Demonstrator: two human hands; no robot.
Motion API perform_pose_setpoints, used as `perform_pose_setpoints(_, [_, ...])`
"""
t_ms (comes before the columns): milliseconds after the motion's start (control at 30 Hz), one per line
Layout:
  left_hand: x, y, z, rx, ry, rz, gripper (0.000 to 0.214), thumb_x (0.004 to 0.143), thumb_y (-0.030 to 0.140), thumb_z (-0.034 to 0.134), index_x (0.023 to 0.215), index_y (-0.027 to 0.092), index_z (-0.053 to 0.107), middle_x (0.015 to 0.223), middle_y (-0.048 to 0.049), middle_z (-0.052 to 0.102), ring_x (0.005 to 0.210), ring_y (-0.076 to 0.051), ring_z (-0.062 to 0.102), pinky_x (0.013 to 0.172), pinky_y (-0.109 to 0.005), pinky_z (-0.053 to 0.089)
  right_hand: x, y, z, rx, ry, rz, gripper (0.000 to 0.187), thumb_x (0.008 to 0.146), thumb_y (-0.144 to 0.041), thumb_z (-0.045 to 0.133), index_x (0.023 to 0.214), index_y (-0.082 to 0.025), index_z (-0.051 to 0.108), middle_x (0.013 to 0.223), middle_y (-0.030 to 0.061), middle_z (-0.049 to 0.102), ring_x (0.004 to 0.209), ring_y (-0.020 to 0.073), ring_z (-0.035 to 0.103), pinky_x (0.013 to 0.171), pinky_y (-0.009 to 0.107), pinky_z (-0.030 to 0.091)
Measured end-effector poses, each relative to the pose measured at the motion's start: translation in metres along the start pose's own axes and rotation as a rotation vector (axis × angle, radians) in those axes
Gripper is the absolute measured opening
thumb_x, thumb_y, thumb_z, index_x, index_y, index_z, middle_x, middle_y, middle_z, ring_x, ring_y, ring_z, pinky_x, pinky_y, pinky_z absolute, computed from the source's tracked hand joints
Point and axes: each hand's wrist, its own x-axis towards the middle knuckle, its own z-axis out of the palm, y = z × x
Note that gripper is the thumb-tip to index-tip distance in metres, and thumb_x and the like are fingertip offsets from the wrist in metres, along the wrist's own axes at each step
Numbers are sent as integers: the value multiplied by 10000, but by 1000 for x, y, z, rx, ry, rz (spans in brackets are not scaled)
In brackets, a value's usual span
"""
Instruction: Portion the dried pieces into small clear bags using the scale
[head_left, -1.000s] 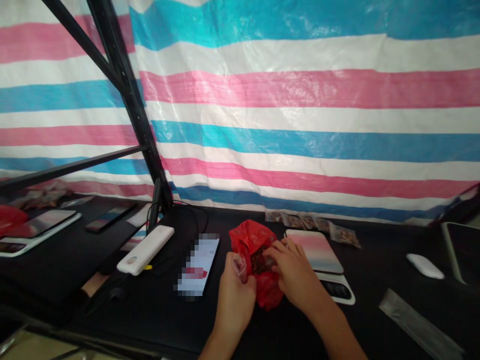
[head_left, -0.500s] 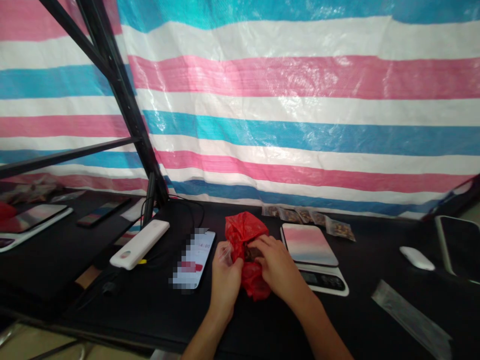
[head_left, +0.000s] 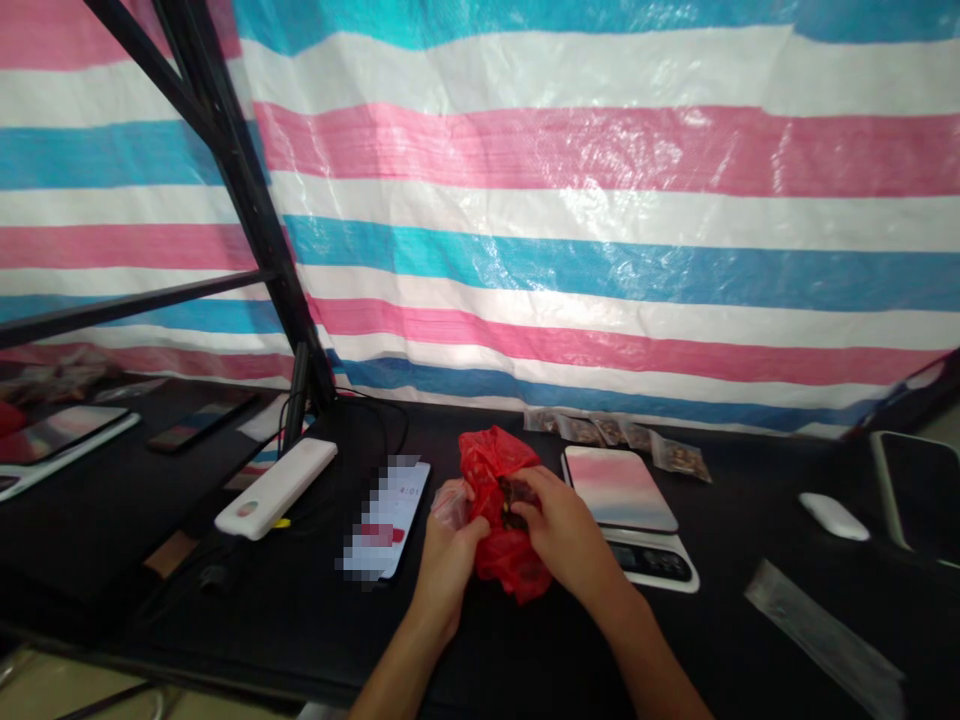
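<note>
A crumpled red plastic bag (head_left: 504, 545) with dark bits showing at its mouth sits on the black table between both my hands. My left hand (head_left: 446, 560) is closed round a small clear plastic pouch (head_left: 452, 503) held against the bag's left side. My right hand (head_left: 562, 535) has its fingertips curled into the bag's opening, pinching among the dark contents; what they hold is too small to make out.
A digital kitchen scale (head_left: 626, 500) stands just right of the bag. Several small filled pouches (head_left: 615, 432) lie behind it. A phone (head_left: 390, 515) and a white power bank (head_left: 276, 487) lie to the left, a white mouse (head_left: 832, 515) and a clear sleeve (head_left: 821, 635) to the right.
Both hands and the red bag have stayed together on the table with only small shifts. My right fingers have dug further into the bag's mouth.
</note>
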Motion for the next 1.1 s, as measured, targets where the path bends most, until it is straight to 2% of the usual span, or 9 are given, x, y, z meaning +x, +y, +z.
perform_pose_setpoints(100, [0, 7, -4, 80, -62, 102, 192, 736, 238, 714, 880, 207, 590, 880, -5, 631, 884, -200, 626, 850, -313, 504, 2, 4, 0, 134, 59, 22, 354, 819, -78, 579, 1122, -203, 714, 1125, 74, 738, 1020, 223, 677, 945, 376, 502])
perform_pose_setpoints(200, [0, 11, -9, 169, -45, 207, 208, 819, 331, 707, 972, 209, 637, 965, -34, 662, 960, -220, 646, 899, -332, 505, 2, 6, -6, 274, 122, 46, 341, 825, -172, 609, 1148, -211, 711, 1123, 69, 755, 978, 222, 689, 939, 403, 523])
perform_pose_setpoints(333, [4, 9, -12, 376, 2, 335, 137, 916, 336, 621, 893, 214, 680, 916, -46, 663, 883, -213, 638, 812, -316, 496, 1, -1, -18, 464, 42, 20, 324, 835, -299, 647, 1144, -229, 717, 1086, 64, 769, 923, 217, 702, 889, 408, 556])
perform_pose_setpoints(467, [7, 3, -15, 586, 36, 437, 103, 913, 275, 628, 879, 228, 713, 867, -39, 672, 811, -211, 619, 747, -313, 459, -3, -16, -20, 602, -22, -21, 337, 849, -317, 669, 1177, -242, 693, 1099, 60, 759, 981, 209, 710, 899, 377, 575])
perform_pose_setpoints(600, [5, 0, -18, 666, 51, 391, 79, 850, 195, 659, 894, 235, 711, 864, -38, 691, 809, -232, 632, 720, -322, 434, -9, -34, -12, 438, -45, -150, 316, 836, -141, 637, 1114, -257, 733, 1150, 41, 705, 1076, 195, 668, 996, 351, 528])
perform_pose_setpoints(667, [3, 2, -18, 706, 55, 379, 126, 800, 140, 660, 864, 238, 706, 846, -35, 688, 808, -242, 631, 717, -324, 419, -11, -40, -6, 318, -27, -203, 370, 843, -79, 598, 1116, -276, 751, 1162, 37, 678, 1111, 191, 645, 1034, 343, 502])
perform_pose_setpoints(767, [1, 5, -17, 730, 61, 376, 204, 731, 87, 655, 856, 240, 705, 855, -32, 690, 842, -251, 636, 739, -325, 414, -14, -44, 1, 187, -13, -280, 526, 867, -16, 491, 1234, -313, 723, 1245, 47, 638, 1164, 182, 628, 1063, 336, 492])
perform_pose_setpoints(933, [1, 7, -17, 585, 11, 281, 117, 802, 190, 658, 898, 234, 707, 876, -27, 701, 829, -233, 662, 733, -315, 455, -18, -45, 4, 106, -27, -399, 717, 837, 45, 385, 1416, -315, 608, 1428, 59, 583, 1327, 181, 565, 1141, 338, 454])
perform_pose_setpoints(1100, [0, 8, -20, 537, 36, 255, 144, 813, 225, 673, 941, 248, 737, 885, -16, 706, 824, -214, 656, 739, -297, 459, -19, -47, 4, 91, 5, -446, 660, 862, 23, 380, 1358, -320, 649, 1381, 56, 622, 1319, 181, 579, 1124, 345, 476])
